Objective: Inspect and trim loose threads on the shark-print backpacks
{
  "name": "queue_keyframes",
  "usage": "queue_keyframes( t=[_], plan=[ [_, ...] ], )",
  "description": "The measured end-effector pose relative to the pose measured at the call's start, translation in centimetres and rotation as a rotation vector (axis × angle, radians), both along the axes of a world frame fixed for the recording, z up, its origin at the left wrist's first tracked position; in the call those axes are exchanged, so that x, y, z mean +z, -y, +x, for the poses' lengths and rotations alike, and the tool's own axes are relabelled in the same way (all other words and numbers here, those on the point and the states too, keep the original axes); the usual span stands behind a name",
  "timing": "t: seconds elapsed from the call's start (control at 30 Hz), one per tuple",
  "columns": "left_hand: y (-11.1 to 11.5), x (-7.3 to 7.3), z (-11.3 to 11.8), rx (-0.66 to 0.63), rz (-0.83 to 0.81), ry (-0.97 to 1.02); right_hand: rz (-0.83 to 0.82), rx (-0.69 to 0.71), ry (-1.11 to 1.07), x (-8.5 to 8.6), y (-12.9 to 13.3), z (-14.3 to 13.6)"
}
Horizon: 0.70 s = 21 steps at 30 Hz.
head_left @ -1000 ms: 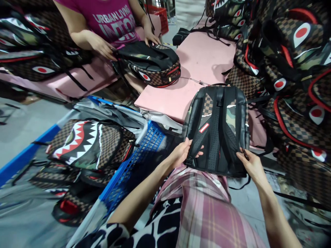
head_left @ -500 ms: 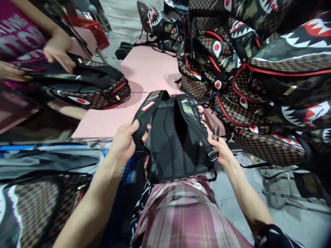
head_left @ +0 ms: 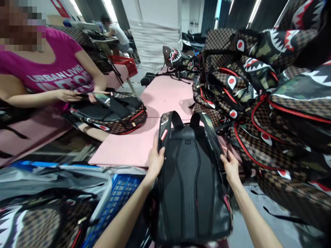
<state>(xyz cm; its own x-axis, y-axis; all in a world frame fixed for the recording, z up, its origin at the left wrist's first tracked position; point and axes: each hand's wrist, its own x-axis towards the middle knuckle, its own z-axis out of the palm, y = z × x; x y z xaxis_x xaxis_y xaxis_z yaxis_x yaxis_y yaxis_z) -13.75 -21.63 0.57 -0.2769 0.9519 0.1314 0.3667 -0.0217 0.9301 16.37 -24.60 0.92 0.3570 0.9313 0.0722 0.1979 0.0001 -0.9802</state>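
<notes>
A backpack (head_left: 190,179) with a black padded back panel stands upright in front of me, its back and two shoulder straps towards me. My left hand (head_left: 156,160) is closed on its left side, by the strap with a small red label (head_left: 163,134). On the opposite side my right hand (head_left: 231,166) is closed at the edge of the other strap, with small dark thread snips (head_left: 228,154) held in the same hand. The fingertips of both hands are partly hidden by the bag.
A pink table (head_left: 124,148) lies ahead. Checkered shark-face backpacks (head_left: 258,103) are piled at the right. Across the table, a person in a magenta shirt (head_left: 59,65) handles another backpack (head_left: 121,117). A blue crate (head_left: 113,199) and more bags are at lower left.
The backpack has swung from tilted back to upright, showing its full back panel. Both hands have shifted along its sides, and my view has risen.
</notes>
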Motion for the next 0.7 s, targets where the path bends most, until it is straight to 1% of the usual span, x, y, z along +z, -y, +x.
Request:
queue_keyframes(
  t=[0.07,0.1,0.17,0.27,0.33,0.37,0.4,0.47,0.5,0.57,0.63,0.7],
  plan=[
    [-1.0,-1.7,0.0,0.036,-0.022,-0.176,-0.005,-0.029,0.249,-1.0,-1.8,0.0],
    [-1.3,-2.2,-0.1,0.04,-0.031,-0.254,-0.005,-0.033,0.39,-1.4,-2.3,-0.2],
    [-1.6,-2.8,0.0,0.037,-0.016,-0.4,0.033,-0.015,0.674,-1.6,-2.6,-0.8],
    [-2.7,-2.5,0.2,0.034,0.024,-0.579,0.09,0.067,1.058,-0.9,-2.8,-2.2],
    [-4.3,-1.7,0.4,0.016,0.036,-0.668,0.052,0.126,1.278,0.1,-4.0,-3.4],
    [-5.5,-1.1,0.4,0.001,0.036,-0.7,0.02,0.145,1.359,0.9,-5.1,-3.9],
    [-6.8,-0.3,0.4,-0.01,0.037,-0.729,-0.012,0.155,1.415,1.7,-6.5,-4.4],
    [-10.1,1.5,0.3,-0.025,0.021,-0.772,-0.052,0.147,1.45,3.4,-10.2,-5.2],
    [-11.9,2.4,0.2,-0.033,-0.009,-0.795,-0.058,0.142,1.439,4.3,-12.3,-5.3],
    [-15.3,4.0,-0.2,-0.076,-0.127,-0.827,-0.07,0.162,1.375,5.8,-16.7,-5.2],
    [-18.2,5.1,-0.8,-0.174,-0.28,-0.822,-0.118,0.185,1.289,6.5,-20.5,-4.6],
    [-20.1,5.5,-1.5,-0.27,-0.394,-0.795,-0.178,0.2,1.212,6.3,-23.1,-3.8]
  ],
)
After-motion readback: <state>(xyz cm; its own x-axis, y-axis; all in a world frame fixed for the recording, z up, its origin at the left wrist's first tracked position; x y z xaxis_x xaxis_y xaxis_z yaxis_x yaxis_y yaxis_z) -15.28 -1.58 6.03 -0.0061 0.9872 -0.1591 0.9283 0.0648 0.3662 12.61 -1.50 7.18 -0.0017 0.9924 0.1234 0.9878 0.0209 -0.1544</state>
